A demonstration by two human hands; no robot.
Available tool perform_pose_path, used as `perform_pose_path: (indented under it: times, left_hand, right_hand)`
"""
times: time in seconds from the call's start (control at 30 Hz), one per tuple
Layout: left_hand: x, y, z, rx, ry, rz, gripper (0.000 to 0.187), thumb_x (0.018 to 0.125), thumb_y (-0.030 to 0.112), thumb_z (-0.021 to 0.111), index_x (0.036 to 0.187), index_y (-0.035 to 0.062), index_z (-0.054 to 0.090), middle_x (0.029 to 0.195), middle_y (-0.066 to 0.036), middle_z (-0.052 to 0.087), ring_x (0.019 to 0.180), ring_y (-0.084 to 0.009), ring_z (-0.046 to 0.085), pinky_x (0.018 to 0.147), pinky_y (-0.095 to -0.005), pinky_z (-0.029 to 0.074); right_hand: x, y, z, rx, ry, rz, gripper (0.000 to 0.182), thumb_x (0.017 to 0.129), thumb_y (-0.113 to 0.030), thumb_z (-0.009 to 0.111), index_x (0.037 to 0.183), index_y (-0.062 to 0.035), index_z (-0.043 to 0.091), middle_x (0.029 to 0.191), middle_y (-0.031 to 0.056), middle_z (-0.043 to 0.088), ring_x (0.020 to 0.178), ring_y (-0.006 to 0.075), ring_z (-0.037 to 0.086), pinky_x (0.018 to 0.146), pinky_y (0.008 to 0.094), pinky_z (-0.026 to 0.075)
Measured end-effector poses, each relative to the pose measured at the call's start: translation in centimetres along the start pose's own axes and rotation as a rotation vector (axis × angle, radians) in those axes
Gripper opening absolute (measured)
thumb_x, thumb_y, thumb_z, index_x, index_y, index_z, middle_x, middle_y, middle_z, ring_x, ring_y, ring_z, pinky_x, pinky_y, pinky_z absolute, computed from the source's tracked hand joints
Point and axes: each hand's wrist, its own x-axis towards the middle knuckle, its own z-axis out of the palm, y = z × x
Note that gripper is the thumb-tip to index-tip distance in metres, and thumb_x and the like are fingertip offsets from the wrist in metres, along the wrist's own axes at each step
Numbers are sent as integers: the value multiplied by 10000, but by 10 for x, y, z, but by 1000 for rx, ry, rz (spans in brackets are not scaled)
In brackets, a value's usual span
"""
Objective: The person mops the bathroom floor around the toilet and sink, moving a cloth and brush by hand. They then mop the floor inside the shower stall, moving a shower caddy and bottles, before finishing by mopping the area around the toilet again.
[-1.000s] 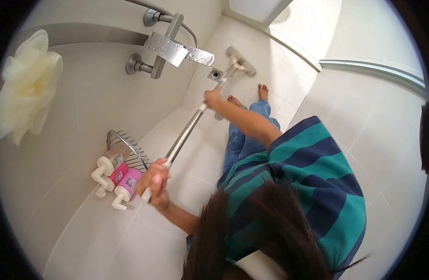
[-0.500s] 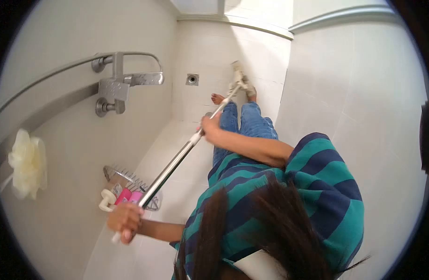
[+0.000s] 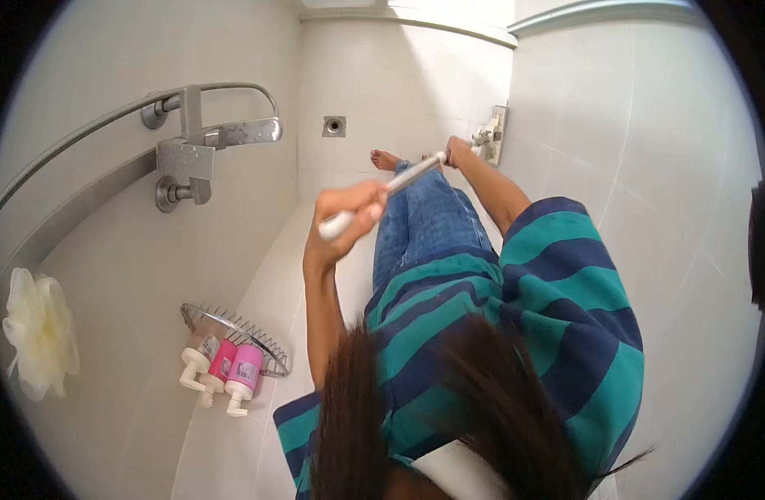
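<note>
A silver mop pole slants from the middle of the view up to the right. Near its white end cap, my left hand is wrapped round the pole. Farther down, my right hand grips the pole close to the mop head. The flat mop head is against the lower part of the right wall, beside my feet.
A square floor drain lies ahead on the tiles. On the left wall are a shower mixer and a pale yellow bath puff. A wire corner rack holds pump bottles.
The mop head has swung right, from the floor by my feet to the right wall. My left hand has come up and inward with the pole's end; my right hand has moved forward and right.
</note>
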Motion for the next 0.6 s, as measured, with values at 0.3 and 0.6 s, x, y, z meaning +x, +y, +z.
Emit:
perform_pose_path:
  times: [0.3,0.6]
  left_hand:
    - [-78,116,-66,215,421,209,284,636,136,494,434,37,320,392,-52,316,356,-149,306,511,-381,424]
    - [-96,142,-53,309,545,249,268,641,117,488,435,46,333,397,-54,346,362,-156,343,491,-367,413]
  right_hand:
    - [-132,-164,132,194,-357,-78,304,728,-173,568,990,-47,477,873,212,540,756,290,565,603,470,420]
    - [-189,-239,129,464,-744,189,311,748,-159,538,1006,-34,418,879,204,517,730,282,555,542,446,427]
